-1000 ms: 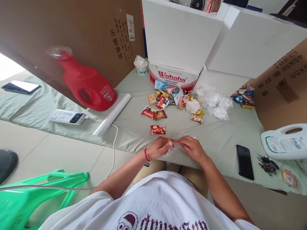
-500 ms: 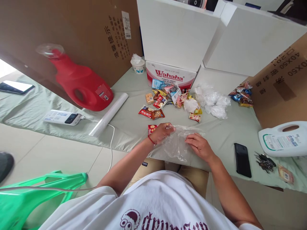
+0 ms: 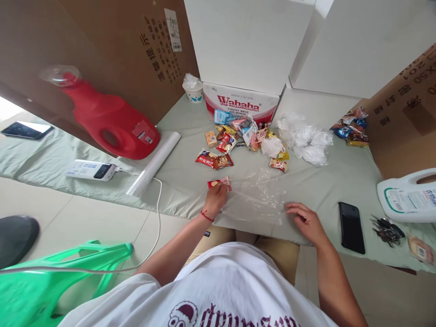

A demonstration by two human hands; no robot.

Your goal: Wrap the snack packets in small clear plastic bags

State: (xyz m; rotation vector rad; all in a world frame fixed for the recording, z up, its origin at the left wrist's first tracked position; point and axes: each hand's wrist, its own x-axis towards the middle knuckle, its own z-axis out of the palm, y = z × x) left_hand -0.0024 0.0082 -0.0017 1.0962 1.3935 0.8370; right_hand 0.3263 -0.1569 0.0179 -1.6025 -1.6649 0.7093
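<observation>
A clear plastic bag (image 3: 254,200) lies spread on the cloth in front of me. At its left edge, my left hand (image 3: 215,200) has its fingers closed on a red snack packet (image 3: 215,183); the fingertips cover the packet's right part. My right hand (image 3: 306,221) rests just right of the bag, fingers stretched out and holding nothing. Farther back lie more snacks: a red-and-brown packet (image 3: 205,158), a brown packet (image 3: 224,161), a small orange packet (image 3: 211,139) and a mixed pile (image 3: 250,131). Crumpled clear bags (image 3: 304,136) lie right of that pile.
A Wahaha carton (image 3: 240,101) stands behind the pile. At left are a red jug (image 3: 112,120), a plastic roll (image 3: 155,163) and a power bank (image 3: 91,170) with a cable. At right are a black phone (image 3: 351,227), keys (image 3: 387,230) and a white bottle (image 3: 407,197).
Both hands have let go of the clear bag, which now lies flat on the cloth. My left hand moved left and down onto the red packet; my right hand moved right.
</observation>
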